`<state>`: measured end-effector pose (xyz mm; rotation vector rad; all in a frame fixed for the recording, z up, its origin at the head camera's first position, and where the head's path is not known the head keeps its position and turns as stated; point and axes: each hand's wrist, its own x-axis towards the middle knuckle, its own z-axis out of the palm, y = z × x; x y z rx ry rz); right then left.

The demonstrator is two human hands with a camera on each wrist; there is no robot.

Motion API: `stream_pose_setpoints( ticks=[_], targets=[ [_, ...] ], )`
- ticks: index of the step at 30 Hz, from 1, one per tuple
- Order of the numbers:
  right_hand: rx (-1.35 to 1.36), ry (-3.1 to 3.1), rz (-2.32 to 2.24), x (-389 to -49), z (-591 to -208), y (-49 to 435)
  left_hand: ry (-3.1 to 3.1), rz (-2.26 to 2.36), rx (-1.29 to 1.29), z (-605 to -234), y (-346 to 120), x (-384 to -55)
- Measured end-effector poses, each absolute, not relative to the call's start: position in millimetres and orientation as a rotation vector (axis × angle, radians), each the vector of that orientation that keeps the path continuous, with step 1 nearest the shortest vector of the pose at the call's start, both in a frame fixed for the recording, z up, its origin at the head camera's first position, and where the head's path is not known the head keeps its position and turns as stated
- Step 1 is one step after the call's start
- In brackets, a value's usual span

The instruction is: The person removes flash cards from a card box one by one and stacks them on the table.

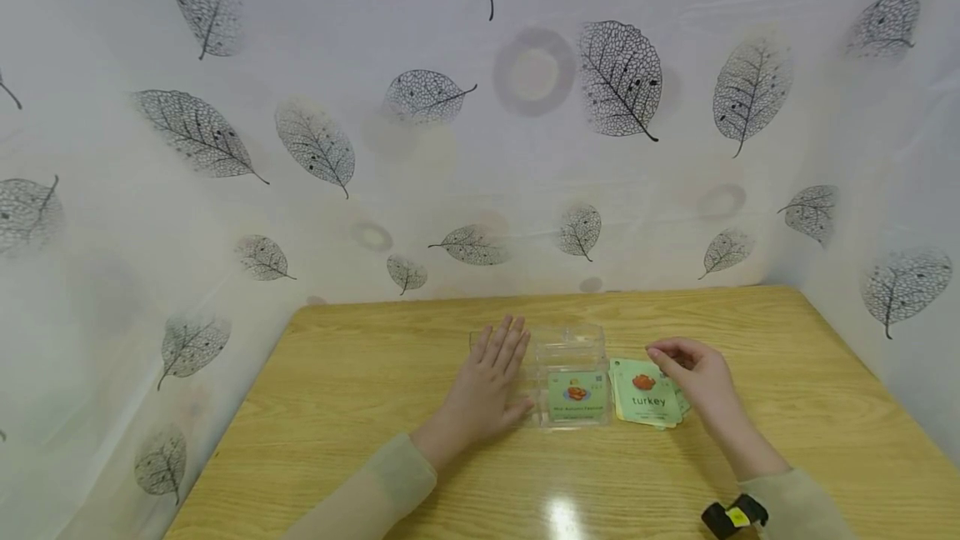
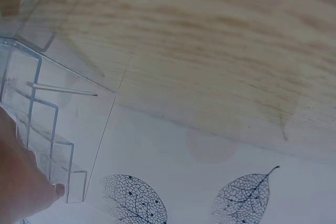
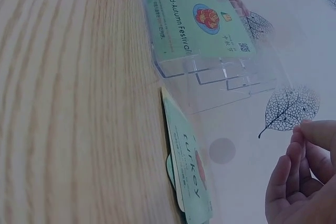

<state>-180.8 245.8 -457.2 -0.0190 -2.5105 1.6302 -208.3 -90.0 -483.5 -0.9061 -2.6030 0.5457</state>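
Observation:
A clear plastic stepped holder (image 1: 572,350) stands on the table, seen side-on in the left wrist view. In its front step leans a green Mid-Autumn Festival card (image 1: 576,397). My left hand (image 1: 491,382) rests at the holder's left side, fingers stretched out and thumb toward the front. To the right of the holder lies a stack of green cards (image 1: 647,394), the top one reading "turkey". My right hand (image 1: 693,373) is above the stack's right edge. In the right wrist view its thumb and index fingertips meet, the other fingers curl, and nothing shows between them.
The wooden table (image 1: 360,407) reaches back to a white curtain (image 1: 480,148) printed with dark leaves, which also runs along both sides. A black band with a yellow patch (image 1: 738,517) is on the right wrist.

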Motion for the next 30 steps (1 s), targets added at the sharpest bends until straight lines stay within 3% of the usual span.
stream_pose_setpoints(
  ticks=[30],
  targets=[
    [0.029,-2.508,1.712,-175.2,-450.0,231.8,-2.581,0.623,-0.885,-483.2,-89.2,-207.8]
  ],
)
